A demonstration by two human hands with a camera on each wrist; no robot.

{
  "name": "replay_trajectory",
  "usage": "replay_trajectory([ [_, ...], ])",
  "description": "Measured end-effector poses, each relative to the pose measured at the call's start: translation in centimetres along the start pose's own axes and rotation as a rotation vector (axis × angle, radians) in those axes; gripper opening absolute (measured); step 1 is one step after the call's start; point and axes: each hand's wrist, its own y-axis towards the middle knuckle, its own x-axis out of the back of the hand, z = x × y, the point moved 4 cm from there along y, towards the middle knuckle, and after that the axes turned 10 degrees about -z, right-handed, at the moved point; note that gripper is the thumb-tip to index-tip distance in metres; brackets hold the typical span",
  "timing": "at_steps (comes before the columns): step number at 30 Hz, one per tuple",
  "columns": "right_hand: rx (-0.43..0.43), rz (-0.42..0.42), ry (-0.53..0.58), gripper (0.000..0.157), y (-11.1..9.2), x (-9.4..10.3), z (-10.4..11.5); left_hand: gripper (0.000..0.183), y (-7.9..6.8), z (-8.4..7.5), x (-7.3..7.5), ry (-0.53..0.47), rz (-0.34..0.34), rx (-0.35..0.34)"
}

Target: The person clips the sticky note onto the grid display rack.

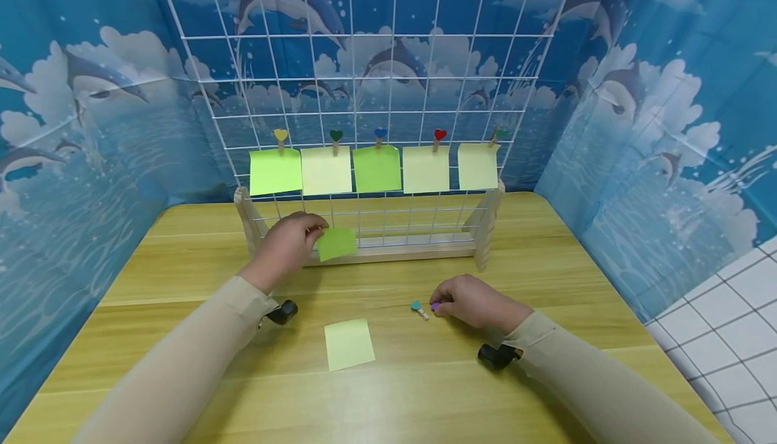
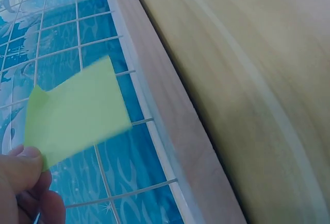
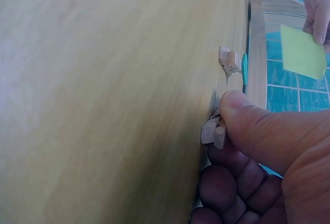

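Note:
My left hand [image 1: 285,245] pinches a green sticky note [image 1: 337,243] by its left corner, between thumb and fingers. The note hangs in front of the lower part of the white wire grid [image 1: 394,79], as the left wrist view also shows. On the right, my right hand [image 1: 476,301] pinches a small wooden clothespin [image 3: 213,131] with a purple top, low at the tabletop. Just left of it lies a second clothespin [image 1: 419,309] with a teal heart. A pale yellow sticky note [image 1: 349,344] lies flat on the table between my forearms.
Several notes hang in a row on the grid, among them a bright green note [image 1: 276,173], each under a heart-topped clothespin such as the red one [image 1: 440,135]. The grid stands in a wooden base [image 1: 419,250]. A dolphin-print curtain [image 1: 91,127] surrounds the wooden table [image 1: 182,275].

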Motion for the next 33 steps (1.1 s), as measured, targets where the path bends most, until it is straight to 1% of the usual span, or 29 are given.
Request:
replay_trajectory([
  [8,-0.005,0.003,0.001,0.010,0.0,0.0,0.1,0.034,0.9,0.3,0.1,0.008,-0.024,0.044],
  [16,-0.010,0.002,0.001,0.010,0.0,0.0,0.1,0.038,1.4,0.2,0.0,0.012,-0.026,0.088],
  [21,-0.014,0.003,0.002,0.010,0.0,0.0,0.1,0.040,1.6,0.0,-0.3,0.023,-0.030,0.099],
  [24,-0.017,0.004,0.002,0.010,0.0,0.0,0.1,0.040,1.7,0.0,-0.4,0.028,-0.034,0.104],
  [33,-0.025,0.005,-0.008,0.010,0.0,0.1,0.3,0.032,1.9,0.1,-0.4,0.007,-0.061,0.152],
])
